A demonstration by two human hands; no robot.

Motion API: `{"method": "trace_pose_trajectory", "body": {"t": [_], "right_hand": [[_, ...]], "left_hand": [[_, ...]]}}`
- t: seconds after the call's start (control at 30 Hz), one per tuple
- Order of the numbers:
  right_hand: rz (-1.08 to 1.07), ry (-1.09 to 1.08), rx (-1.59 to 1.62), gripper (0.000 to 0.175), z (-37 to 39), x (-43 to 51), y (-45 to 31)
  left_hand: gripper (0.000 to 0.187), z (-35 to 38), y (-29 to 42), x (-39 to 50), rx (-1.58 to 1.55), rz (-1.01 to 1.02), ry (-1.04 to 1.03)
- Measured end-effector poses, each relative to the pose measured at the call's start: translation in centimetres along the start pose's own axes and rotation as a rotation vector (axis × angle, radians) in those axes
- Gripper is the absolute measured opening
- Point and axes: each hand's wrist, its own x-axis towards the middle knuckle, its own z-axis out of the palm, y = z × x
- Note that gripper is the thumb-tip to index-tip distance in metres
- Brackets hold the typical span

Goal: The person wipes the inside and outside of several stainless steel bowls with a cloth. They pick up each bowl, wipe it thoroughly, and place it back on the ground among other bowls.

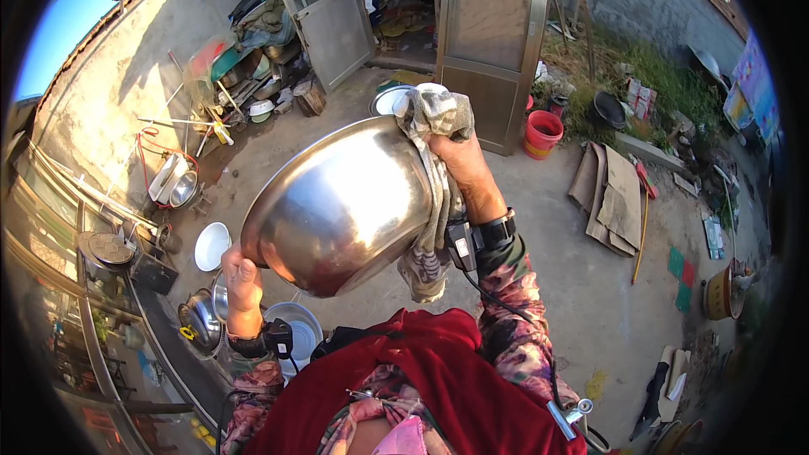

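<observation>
A large stainless steel basin [341, 202] is held up on its side before my chest, its outside facing me. My left hand [243, 281] grips its rim at the lower left. At the upper right my right hand [458, 155] holds a grey and white patterned cloth [436, 117] against the rim; the cloth hangs down along the basin's right side. The fingers of both hands are partly hidden behind the metal and the cloth. Below the basin, a light plastic tub [294, 328] shows beside my body.
On the ground at left are a white basin [213, 246] and a lidded metal pot [201, 322]. A red bucket [542, 134] stands near the open door [490, 44]. Flattened cardboard [610, 199] and a yellow-handled tool [641, 234] lie at right. Piled household items [253, 69] line the wall.
</observation>
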Motion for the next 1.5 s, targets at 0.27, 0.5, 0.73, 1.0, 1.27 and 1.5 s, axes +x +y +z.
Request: {"method": "trace_pose_trajectory", "body": {"t": [0.27, 0.5, 0.73, 1.0, 1.27, 1.5], "right_hand": [[-0.056, -0.041, -0.152, 0.038, 1.0, 0.2, -0.5], [-0.344, 0.204, -0.894, 0.037, 4.6, -0.7, -2.0], [-0.929, -0.110, -0.986, 0.028, 13.3, -9.0, -0.8], [-0.330, 0.181, -0.765, 0.035, 7.0, -0.7, -0.6], [-0.305, 0.133, -0.861, 0.034, 11.7, -5.0, 1.0], [-0.629, -0.088, -0.994, 0.036, 13.5, -7.0, -0.7]], "left_hand": [[0.054, 3.2, 2.7, 2.9, 0.247, -0.016, -0.056], [0.053, 7.9, 1.2, 1.9, 0.299, 0.043, 0.175], [0.022, 9.5, -2.4, 2.5, 0.788, 0.252, 0.296], [0.043, 7.8, 1.0, 0.0, 0.598, 0.203, 0.241], [0.038, 8.3, -0.5, 2.0, 0.660, 0.069, 0.296], [0.027, 7.5, -0.3, 3.3, 0.629, -0.001, 0.223]]}}
